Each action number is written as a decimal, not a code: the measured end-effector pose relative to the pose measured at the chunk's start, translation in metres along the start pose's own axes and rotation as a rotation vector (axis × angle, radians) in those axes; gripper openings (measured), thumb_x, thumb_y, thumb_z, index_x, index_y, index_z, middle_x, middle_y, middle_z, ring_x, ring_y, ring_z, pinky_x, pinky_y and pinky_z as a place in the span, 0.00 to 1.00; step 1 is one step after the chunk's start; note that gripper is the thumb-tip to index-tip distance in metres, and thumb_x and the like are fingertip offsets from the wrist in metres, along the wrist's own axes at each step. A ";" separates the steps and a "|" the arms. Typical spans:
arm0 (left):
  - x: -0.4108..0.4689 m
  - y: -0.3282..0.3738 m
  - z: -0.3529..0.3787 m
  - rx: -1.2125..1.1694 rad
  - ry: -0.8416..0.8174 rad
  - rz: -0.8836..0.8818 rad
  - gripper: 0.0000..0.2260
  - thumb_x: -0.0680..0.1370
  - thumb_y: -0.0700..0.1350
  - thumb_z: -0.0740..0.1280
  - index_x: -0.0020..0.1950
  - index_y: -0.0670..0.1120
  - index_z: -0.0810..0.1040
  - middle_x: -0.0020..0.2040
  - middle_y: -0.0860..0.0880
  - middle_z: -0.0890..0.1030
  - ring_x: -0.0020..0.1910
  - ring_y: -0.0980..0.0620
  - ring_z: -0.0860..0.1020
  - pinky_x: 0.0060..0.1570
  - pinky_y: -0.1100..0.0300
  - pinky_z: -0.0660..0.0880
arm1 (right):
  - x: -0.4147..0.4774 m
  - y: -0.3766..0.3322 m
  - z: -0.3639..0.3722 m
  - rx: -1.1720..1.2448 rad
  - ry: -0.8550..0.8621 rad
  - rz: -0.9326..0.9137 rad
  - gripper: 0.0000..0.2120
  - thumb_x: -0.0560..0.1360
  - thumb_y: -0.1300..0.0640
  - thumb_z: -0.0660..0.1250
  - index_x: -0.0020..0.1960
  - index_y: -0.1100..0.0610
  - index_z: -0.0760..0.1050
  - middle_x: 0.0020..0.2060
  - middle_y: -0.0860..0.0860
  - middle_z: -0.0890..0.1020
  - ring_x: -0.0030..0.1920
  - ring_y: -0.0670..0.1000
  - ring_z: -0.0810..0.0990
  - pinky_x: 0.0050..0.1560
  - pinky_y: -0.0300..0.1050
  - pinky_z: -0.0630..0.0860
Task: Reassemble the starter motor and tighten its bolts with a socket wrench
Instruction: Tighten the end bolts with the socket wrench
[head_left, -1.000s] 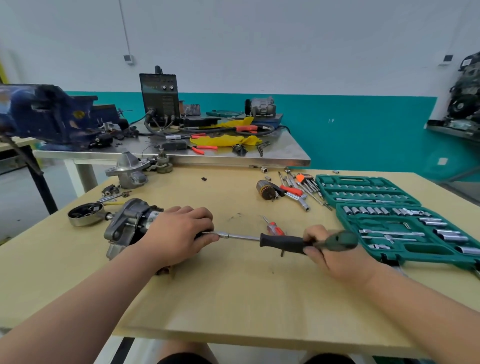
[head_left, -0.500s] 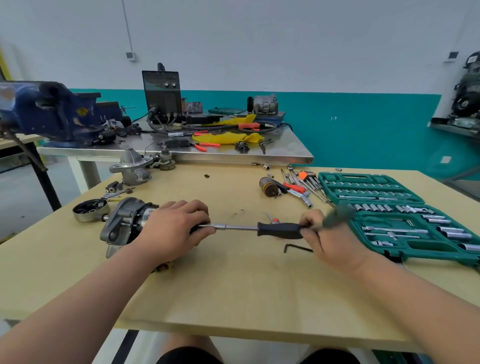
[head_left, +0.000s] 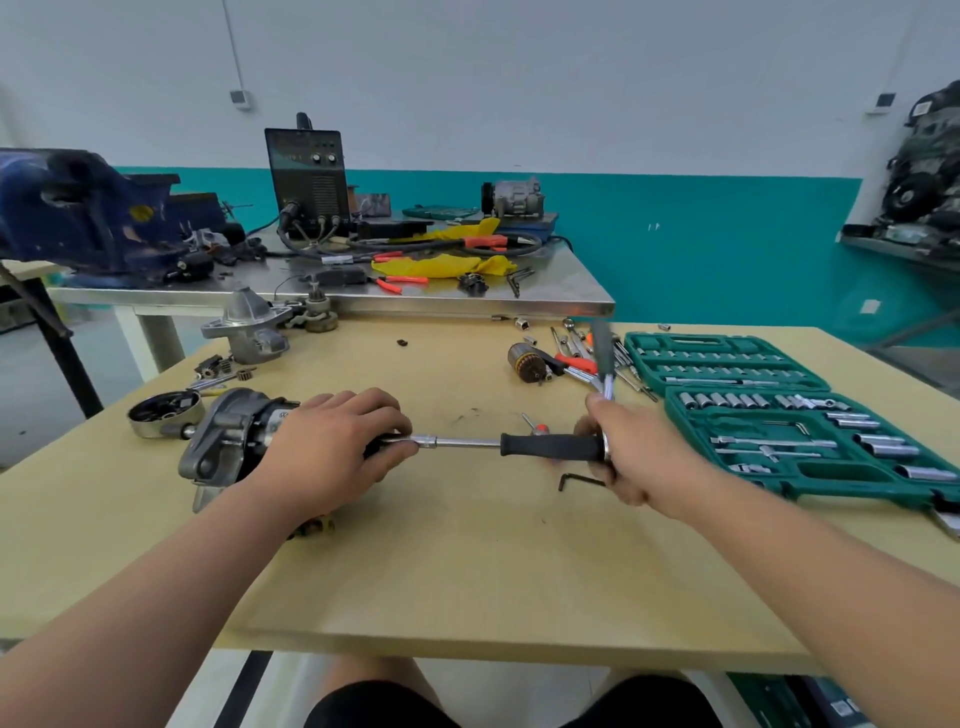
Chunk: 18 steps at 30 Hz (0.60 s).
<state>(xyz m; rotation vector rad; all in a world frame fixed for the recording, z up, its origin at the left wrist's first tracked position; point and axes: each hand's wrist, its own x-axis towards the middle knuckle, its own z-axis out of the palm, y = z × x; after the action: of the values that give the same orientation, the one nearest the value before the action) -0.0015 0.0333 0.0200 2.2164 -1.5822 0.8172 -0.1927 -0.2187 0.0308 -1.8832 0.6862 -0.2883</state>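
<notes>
Steadying starter motor (head_left: 228, 436), left hand (head_left: 332, 447); right hand (head_left: 639, 457) on socket wrench (head_left: 550, 446).

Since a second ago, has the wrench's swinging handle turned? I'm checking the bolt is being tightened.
Yes. The ratchet handle has swung from lying toward the green socket case to standing upright above the right hand.

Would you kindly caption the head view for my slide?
Left hand steadies starter motor; right hand turns socket wrench.
</notes>
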 end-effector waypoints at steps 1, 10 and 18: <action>0.000 0.000 -0.001 0.010 -0.003 -0.002 0.20 0.75 0.62 0.57 0.46 0.51 0.84 0.48 0.55 0.81 0.39 0.50 0.80 0.40 0.58 0.74 | -0.001 -0.005 0.002 0.143 -0.110 0.236 0.20 0.82 0.44 0.51 0.52 0.58 0.74 0.23 0.52 0.72 0.18 0.48 0.62 0.19 0.38 0.59; -0.002 -0.001 -0.001 0.023 -0.027 -0.011 0.22 0.76 0.62 0.56 0.44 0.51 0.84 0.48 0.56 0.81 0.39 0.51 0.80 0.40 0.59 0.72 | -0.008 0.006 0.006 -0.187 0.078 -0.259 0.14 0.82 0.48 0.52 0.45 0.53 0.71 0.22 0.47 0.72 0.21 0.49 0.68 0.21 0.38 0.62; -0.001 -0.003 0.000 0.039 -0.072 -0.004 0.23 0.76 0.63 0.55 0.45 0.52 0.84 0.49 0.58 0.80 0.41 0.52 0.79 0.41 0.58 0.74 | -0.019 0.014 0.001 -0.369 0.066 -0.419 0.18 0.79 0.46 0.53 0.47 0.59 0.74 0.27 0.47 0.75 0.27 0.54 0.77 0.26 0.40 0.69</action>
<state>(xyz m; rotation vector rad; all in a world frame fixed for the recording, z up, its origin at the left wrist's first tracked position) 0.0007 0.0353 0.0198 2.2998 -1.6078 0.7813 -0.2118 -0.2107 0.0197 -2.3785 0.3982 -0.5199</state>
